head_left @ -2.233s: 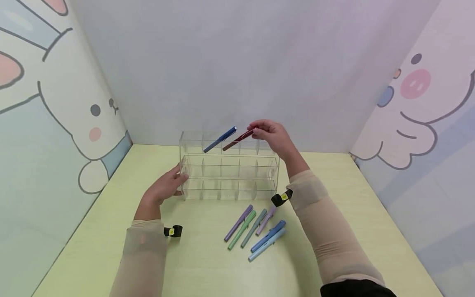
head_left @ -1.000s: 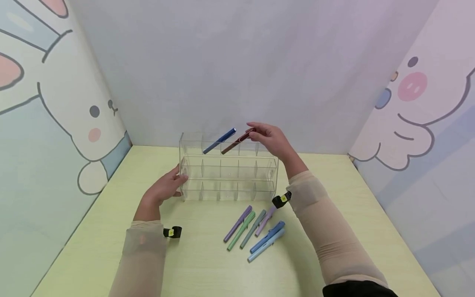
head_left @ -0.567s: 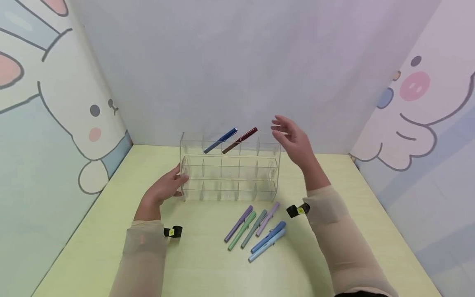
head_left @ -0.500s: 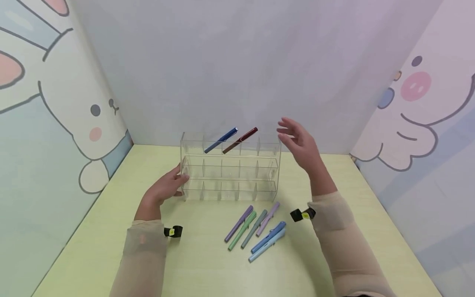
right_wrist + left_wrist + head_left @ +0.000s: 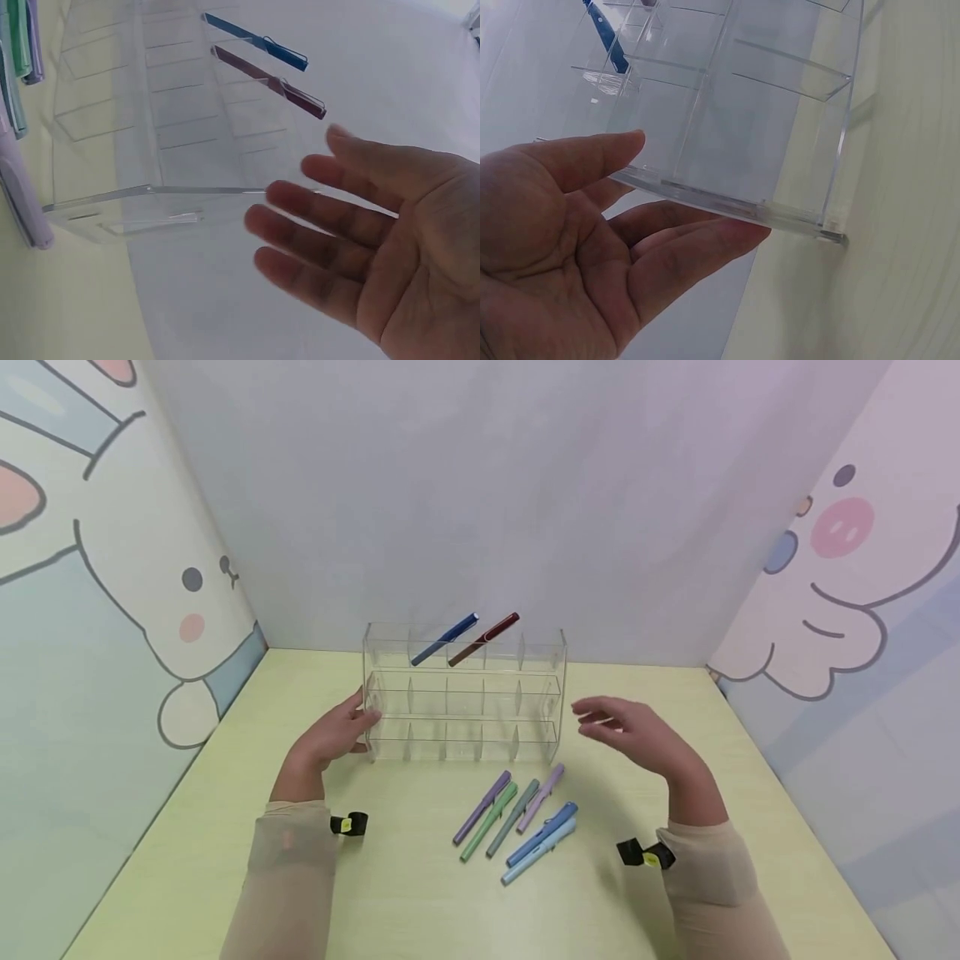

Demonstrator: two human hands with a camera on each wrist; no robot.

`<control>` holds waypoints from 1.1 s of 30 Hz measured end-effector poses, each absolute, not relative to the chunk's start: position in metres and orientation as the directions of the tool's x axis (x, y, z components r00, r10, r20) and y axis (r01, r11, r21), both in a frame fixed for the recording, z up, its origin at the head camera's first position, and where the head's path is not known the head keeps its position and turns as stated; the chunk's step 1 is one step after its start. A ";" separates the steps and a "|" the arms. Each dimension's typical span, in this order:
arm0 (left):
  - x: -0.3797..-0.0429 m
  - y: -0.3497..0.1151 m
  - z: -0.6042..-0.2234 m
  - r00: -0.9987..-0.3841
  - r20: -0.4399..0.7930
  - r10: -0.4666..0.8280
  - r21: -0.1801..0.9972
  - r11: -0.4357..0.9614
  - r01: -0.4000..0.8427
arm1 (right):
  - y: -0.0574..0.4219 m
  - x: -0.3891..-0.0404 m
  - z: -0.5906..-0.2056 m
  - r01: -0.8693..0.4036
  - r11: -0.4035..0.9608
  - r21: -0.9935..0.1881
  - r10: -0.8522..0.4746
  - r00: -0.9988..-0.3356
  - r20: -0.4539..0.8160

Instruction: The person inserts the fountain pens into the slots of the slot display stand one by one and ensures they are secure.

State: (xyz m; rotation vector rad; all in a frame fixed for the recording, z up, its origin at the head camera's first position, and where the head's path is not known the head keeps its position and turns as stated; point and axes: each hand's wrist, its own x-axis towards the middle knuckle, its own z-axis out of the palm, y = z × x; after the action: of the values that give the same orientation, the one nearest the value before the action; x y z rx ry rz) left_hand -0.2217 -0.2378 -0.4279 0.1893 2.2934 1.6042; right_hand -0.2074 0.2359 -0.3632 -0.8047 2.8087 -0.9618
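Six slim pens [image 5: 513, 819] (purple, green, grey-green, lilac, two blues) slant across the counter [image 5: 405, 877]. My right hand [image 5: 637, 735], fingers relaxed, holds nothing; my left hand [image 5: 333, 735] pinches the left end of the clear three-tiered rack [image 5: 465, 702] near the counter's far edge, a dark-blue pen [image 5: 445, 641] and maroon pen [image 5: 483, 639] leaning in its top row.

dark blue pen [image 5: 445, 640], dark red pen [image 5: 483, 640], transparent rack [image 5: 465, 703]
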 end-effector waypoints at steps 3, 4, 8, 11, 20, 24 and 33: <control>-0.222 -0.238 -0.429 -0.936 -0.194 0.293 0.929 0.361 -0.079 | 0.235 -0.204 -0.376 -0.384 0.708 -0.593 -0.501 -0.865 -0.037; -0.222 -0.238 -0.428 -0.936 -0.193 0.293 0.929 0.363 -0.078 | 0.234 -0.204 -0.381 -0.362 0.722 -0.590 -0.497 -0.864 -0.077; -0.222 -0.238 -0.427 -0.936 -0.201 0.290 0.925 0.369 -0.085 | 0.231 -0.210 -0.402 -0.274 0.778 -0.565 -0.451 -0.870 -0.199; -0.221 -0.236 -0.427 -0.935 -0.208 0.288 0.924 0.370 -0.092 | 0.229 -0.217 -0.419 -0.226 0.809 -0.543 -0.418 -0.871 -0.260; -0.218 -0.237 -0.429 -0.936 -0.203 0.288 0.922 0.379 -0.083 | 0.216 -0.225 -0.448 -0.231 0.822 -0.521 -0.435 -0.845 -0.312; -0.218 -0.236 -0.429 -0.935 -0.204 0.289 0.926 0.367 -0.089 | 0.217 -0.226 -0.453 -0.247 0.804 -0.542 -0.460 -0.835 -0.302; -0.218 -0.237 -0.430 -0.939 -0.208 0.275 0.925 0.368 -0.097 | 0.220 -0.231 -0.465 -0.286 0.768 -0.573 -0.497 -0.831 -0.251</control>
State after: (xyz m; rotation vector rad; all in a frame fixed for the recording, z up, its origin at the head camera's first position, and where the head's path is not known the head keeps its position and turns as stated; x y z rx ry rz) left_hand -0.2183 -0.2370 -0.4305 0.1566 2.3072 1.5928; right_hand -0.2311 0.2199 -0.4655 -0.5961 2.5716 -0.7434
